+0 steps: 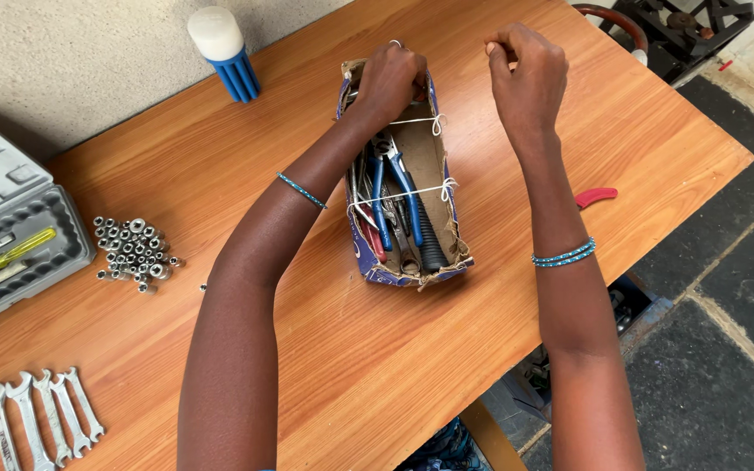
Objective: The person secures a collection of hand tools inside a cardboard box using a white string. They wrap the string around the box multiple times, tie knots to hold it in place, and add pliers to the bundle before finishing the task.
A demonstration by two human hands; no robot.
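A worn cardboard box [443,205] with blue printed sides sits in the middle of the wooden table [351,349]. It holds blue-handled pliers [392,179] and other hand tools. White string [412,191] crosses its open top in two places. My left hand [390,80] rests on the box's far end, fingers closed around the string or rim there. My right hand [527,77] is raised just right of the box's far end, fingers pinched together; what they hold is too small to tell.
A red-handled tool [595,196] lies at the right, by the table edge. A pile of metal sockets [133,249] and a grey tool case [10,235] are at the left. Several wrenches [32,419] lie at the bottom left. A blue-and-white cylinder [224,51] stands at the back.
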